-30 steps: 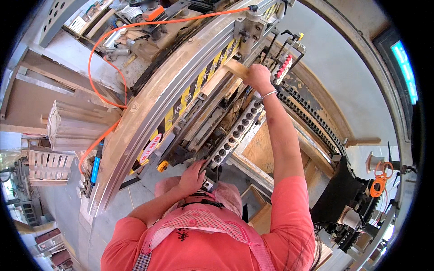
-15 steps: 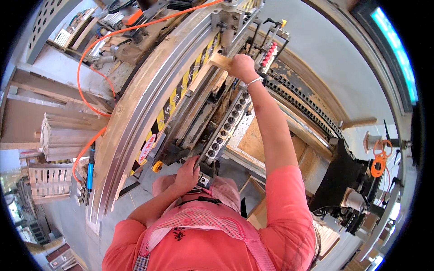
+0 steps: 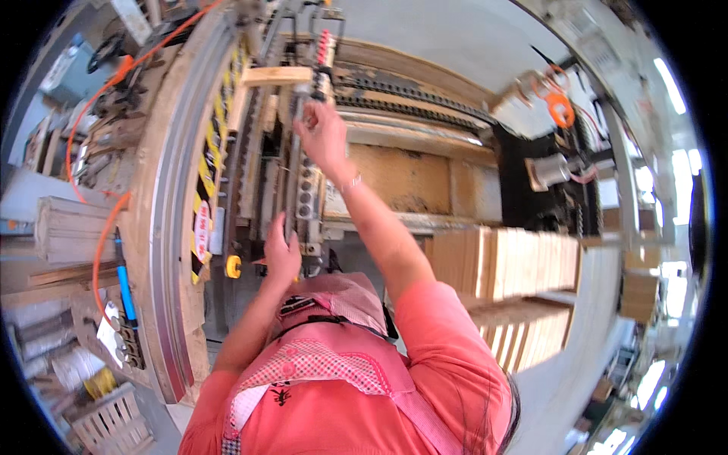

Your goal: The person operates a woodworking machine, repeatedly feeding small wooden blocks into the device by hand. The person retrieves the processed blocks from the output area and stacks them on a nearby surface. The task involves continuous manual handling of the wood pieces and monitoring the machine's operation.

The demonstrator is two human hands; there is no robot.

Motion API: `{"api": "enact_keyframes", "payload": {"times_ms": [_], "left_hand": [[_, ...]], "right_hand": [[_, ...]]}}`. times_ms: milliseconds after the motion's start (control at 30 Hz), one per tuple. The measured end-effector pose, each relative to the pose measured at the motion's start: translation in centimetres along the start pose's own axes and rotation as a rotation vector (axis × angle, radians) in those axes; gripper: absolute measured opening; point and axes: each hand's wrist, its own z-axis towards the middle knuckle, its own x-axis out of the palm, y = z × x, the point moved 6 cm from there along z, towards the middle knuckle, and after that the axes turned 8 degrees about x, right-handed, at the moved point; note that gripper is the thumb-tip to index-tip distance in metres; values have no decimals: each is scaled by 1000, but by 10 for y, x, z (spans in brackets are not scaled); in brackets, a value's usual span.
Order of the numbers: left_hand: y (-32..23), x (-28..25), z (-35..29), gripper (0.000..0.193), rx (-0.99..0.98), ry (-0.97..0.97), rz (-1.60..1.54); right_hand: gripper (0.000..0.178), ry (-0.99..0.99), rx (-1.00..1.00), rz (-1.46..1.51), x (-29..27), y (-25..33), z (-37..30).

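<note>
A short, light wooden piece [image 3: 277,76] lies crosswise on the far part of a long machine bed. Just nearer than it, my right hand [image 3: 323,138] hovers over the machine with loosely curled fingers, apart from the wood and with nothing seen in them. My left hand [image 3: 281,254] is at the near end of the machine, fingers stretched forward and thumb apart; it looks empty. A strip with a row of round dark knobs [image 3: 305,189] runs between the two hands. Red knobs [image 3: 324,47] line the machine beyond the wooden piece.
Left of the bed runs a metal-faced beam [image 3: 163,174] with yellow-black striped tape [image 3: 208,159]. An orange hose [image 3: 98,258] hangs by a blue tube-shaped tool [image 3: 125,292]. Stacked wooden boards [image 3: 523,262] stand at the right, near a black cover [image 3: 519,178].
My right hand has let go of the wooden piece and drawn back toward me. My left hand has lifted and its fingers have straightened. The view has turned to the right.
</note>
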Motion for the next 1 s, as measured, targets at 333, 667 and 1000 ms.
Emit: {"api": "enact_keyframes", "payload": {"times_ms": [333, 667, 1000], "left_hand": [[7, 6, 2, 47, 38, 0, -33], [8, 8, 4, 48, 1, 32, 4], [9, 7, 4, 48, -39, 51, 5]], "right_hand": [[22, -140, 453, -305, -174, -47, -348], [14, -410, 788, -880, -306, -97, -511], [33, -377, 1273, -1212, -462, -133, -521]]}}
